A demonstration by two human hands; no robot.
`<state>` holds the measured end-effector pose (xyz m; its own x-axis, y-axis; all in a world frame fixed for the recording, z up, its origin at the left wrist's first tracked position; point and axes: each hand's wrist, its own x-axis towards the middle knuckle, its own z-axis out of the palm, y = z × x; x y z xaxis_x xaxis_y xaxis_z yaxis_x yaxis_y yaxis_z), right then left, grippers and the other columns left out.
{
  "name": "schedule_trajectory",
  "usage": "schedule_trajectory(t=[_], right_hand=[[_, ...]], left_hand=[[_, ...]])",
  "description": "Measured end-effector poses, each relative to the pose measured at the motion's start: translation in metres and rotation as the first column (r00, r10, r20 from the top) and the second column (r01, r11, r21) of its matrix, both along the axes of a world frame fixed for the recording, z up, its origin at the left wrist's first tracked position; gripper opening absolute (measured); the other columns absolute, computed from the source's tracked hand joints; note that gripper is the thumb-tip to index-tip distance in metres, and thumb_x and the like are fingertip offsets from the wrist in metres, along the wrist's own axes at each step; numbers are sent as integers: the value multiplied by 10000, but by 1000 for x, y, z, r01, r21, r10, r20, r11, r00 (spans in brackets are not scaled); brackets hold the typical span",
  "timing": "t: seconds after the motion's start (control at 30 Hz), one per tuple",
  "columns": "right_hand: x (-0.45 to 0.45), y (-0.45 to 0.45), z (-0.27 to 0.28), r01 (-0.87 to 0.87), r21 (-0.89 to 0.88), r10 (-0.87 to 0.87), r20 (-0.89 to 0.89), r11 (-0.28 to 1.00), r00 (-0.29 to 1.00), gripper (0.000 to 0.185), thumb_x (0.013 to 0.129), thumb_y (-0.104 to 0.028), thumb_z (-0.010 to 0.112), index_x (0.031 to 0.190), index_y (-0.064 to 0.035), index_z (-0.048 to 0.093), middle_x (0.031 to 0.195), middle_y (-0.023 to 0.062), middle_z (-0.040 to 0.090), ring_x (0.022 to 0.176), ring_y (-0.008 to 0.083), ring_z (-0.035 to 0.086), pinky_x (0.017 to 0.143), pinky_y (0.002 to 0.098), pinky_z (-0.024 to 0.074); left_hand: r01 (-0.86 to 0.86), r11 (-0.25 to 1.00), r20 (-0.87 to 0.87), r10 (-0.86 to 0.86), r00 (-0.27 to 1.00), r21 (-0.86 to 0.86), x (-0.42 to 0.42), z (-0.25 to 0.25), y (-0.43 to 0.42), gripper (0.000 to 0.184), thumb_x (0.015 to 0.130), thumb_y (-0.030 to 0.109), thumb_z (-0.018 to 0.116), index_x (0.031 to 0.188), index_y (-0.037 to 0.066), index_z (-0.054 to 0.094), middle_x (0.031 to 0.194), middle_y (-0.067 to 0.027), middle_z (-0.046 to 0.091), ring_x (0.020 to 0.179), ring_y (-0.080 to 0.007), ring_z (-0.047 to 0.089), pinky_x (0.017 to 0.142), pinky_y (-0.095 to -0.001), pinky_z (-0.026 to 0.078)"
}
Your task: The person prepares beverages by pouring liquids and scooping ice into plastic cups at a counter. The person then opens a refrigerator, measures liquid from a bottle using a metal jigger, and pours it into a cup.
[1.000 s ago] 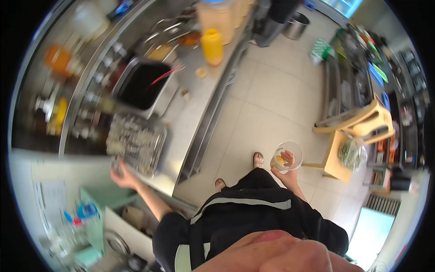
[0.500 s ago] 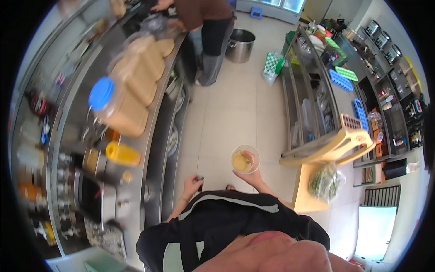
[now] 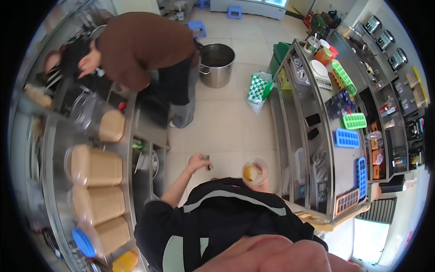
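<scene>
In the head view, my right hand (image 3: 262,186) is wrapped around a clear plastic cup (image 3: 249,168) in front of my chest. A little yellowish liquid lies at the bottom of the cup, and fingers show through its wall. My left hand (image 3: 196,162) is held out lower left over the floor, its fingers closed on a small dark object (image 3: 208,163) whose kind I cannot make out. The hands are apart, and neither touches a counter.
Left, a steel counter (image 3: 53,158) bears several jugs of tan liquid (image 3: 97,165). A co-worker in a brown top (image 3: 145,43) bends over it ahead. A big steel pot (image 3: 217,68) and a green-checked bag (image 3: 259,90) stand on the floor. Right, a steel shelf unit (image 3: 333,186) holds ice trays (image 3: 347,138).
My view has moved forward along the aisle: the co-worker, pot and bag are nearer, and the jugs have slid back. Both hands keep hold of their things.
</scene>
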<state>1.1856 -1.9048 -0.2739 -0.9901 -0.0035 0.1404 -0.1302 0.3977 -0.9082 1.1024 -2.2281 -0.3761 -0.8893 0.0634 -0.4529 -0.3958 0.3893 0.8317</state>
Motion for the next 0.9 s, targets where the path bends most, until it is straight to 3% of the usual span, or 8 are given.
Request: schedule_trajectory(t=[0.13, 0.23, 0.3, 0.47, 0.67, 0.7, 0.83, 0.9], right_hand=[[-110, 47, -3, 300, -59, -297, 57, 952, 953, 823, 595, -126, 862, 1297, -19, 447, 1265, 167, 532, 1178, 281, 536, 1005, 381, 421], [-218, 83, -56, 368, -252, -348, 122, 895, 930, 857, 581, -83, 838, 1325, -22, 418, 1349, 154, 460, 1257, 264, 453, 1073, 387, 338], [-315, 101, -34, 276, -137, -275, 29, 951, 961, 873, 568, -93, 846, 1332, -44, 426, 1420, 153, 380, 1318, 260, 383, 1098, 384, 290], [-600, 99, 33, -71, -109, 75, 29, 992, 997, 884, 536, -236, 900, 1318, -141, 499, 1497, 154, 279, 1346, 300, 349, 1073, 417, 324], [-901, 79, 73, -519, -2, 518, -35, 855, 854, 917, 521, -250, 903, 1337, -137, 502, 1523, 160, 240, 1375, 300, 318, 1086, 426, 320], [-937, 75, 80, -548, 22, 548, -61, 836, 834, 914, 518, -238, 902, 1336, -128, 508, 1531, 169, 227, 1378, 305, 318, 1095, 426, 309], [-1067, 75, 72, -429, -180, 431, -33, 885, 902, 899, 522, -229, 910, 1321, -87, 525, 1506, 160, 252, 1355, 289, 351, 1091, 429, 321], [-1123, 88, 69, -374, -186, 377, -23, 908, 926, 890, 527, -224, 913, 1317, -74, 531, 1486, 159, 270, 1325, 280, 390, 1076, 425, 347]], left_hand=[[481, 862, -201, -506, 839, -160, -257, 11, 100, 548, 524, 397, 808, 951, 73, 698, 878, -123, 685, 785, -255, 651, 718, -362, 512], [483, 860, -334, -510, 793, -166, -396, 37, 183, 523, 527, 379, 832, 932, 79, 690, 874, -96, 683, 798, -228, 649, 715, -344, 506], [409, 846, -402, -262, 877, 342, -469, 33, 226, 429, 631, 292, 836, 962, 69, 678, 848, -46, 674, 802, -165, 642, 688, -301, 498], [-43, 681, 129, -76, 989, 731, -631, 100, 234, 251, 852, 195, 704, 1072, 91, 643, 941, 20, 651, 795, -60, 590, 729, -223, 484], [-167, 209, 214, -230, 949, 964, -830, 122, 210, 376, 953, 353, 548, 1146, 34, 598, 1118, -60, 635, 1019, -176, 599, 862, -325, 499], [-99, 206, 143, -213, 966, 974, -866, 106, 209, 393, 990, 364, 462, 1184, 45, 585, 1223, -77, 595, 1139, -225, 562, 962, -388, 460], [-193, -311, -25, -580, 814, 930, -1013, 75, 238, 316, 1006, 332, 436, 1219, 147, 577, 1247, -35, 590, 1155, -174, 552, 997, -361, 438], [457, 313, -367, -306, 878, 832, -1071, 71, 264, 386, 982, 401, 479, 1240, 127, 563, 1250, -54, 590, 1129, -185, 574, 964, -365, 472]])
